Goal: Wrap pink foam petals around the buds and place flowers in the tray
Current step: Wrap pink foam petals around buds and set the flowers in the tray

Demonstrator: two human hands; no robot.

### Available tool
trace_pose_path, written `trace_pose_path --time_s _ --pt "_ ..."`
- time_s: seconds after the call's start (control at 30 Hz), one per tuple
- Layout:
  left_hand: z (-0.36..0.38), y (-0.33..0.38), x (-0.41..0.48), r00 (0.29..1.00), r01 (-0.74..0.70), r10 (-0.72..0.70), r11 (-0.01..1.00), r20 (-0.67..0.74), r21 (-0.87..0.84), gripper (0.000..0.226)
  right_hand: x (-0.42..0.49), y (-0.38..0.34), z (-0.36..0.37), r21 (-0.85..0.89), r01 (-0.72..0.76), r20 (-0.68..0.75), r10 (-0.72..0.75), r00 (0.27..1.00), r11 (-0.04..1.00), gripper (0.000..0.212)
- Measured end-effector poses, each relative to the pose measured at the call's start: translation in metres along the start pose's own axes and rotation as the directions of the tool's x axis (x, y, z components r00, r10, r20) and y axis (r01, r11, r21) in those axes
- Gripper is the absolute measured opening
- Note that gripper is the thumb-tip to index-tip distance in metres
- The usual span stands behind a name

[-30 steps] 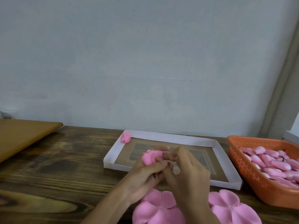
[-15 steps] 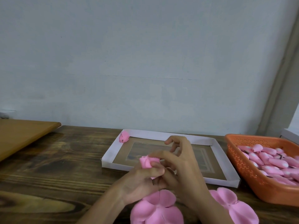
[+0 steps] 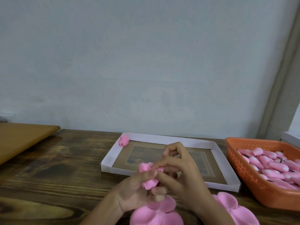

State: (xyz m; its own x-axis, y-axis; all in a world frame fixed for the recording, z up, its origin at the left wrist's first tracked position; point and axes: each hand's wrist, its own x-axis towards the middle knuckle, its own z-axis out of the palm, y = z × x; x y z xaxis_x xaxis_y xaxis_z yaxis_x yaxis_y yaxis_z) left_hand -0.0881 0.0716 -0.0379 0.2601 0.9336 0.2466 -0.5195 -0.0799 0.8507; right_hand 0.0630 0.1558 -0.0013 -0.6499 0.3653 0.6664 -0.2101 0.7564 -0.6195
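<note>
Just before the shallow white cardboard tray [image 3: 110, 157], the left hand [image 3: 134, 192] pinches the half-wrapped pink foam flower [image 3: 150, 183] while the right hand [image 3: 181, 174] grips and folds it closed; wrapping looks unfinished, so next comes tightening, then traying

Foam flower [image 3: 148, 175] pink; second flower [image 3: 124, 140], in the tray's far left corner, pink too; tray [image 3: 162, 138] white walls, brown floor; basket [image 3: 240, 169], at the table's right edge, orange with dotted holes; table [image 3: 56, 159] dark streaked wood grain.
</note>
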Motion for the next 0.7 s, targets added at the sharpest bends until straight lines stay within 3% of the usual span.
trace_pose_path --time_s 0.1,0.3,0.47,0.7 --pt "0.0 0.0 -0.001 0.998 0.038 -0.036 0.999 0.046 -0.031 0.052 0.002 -0.006 -0.006 0.088 -0.062 0.071 0.056 0.996 0.994 0.009" --pt "0.005 0.001 0.003 0.986 0.077 -0.068 0.995 0.15 -0.057 0.048 0.003 -0.009 -0.024 0.109 -0.13 0.209 0.105 0.972 0.985 0.016" --pt "0.005 0.001 0.005 0.983 0.081 -0.07 0.995 0.168 -0.063 0.052 0.004 -0.009 -0.029 0.138 -0.135 0.208 0.104 0.973 0.981 0.018" --pt "-0.003 0.003 0.006 0.985 0.075 -0.034 0.966 0.169 -0.246 0.048 0.003 -0.018 -0.033 0.264 -0.18 0.288 0.101 0.952 0.948 0.022"
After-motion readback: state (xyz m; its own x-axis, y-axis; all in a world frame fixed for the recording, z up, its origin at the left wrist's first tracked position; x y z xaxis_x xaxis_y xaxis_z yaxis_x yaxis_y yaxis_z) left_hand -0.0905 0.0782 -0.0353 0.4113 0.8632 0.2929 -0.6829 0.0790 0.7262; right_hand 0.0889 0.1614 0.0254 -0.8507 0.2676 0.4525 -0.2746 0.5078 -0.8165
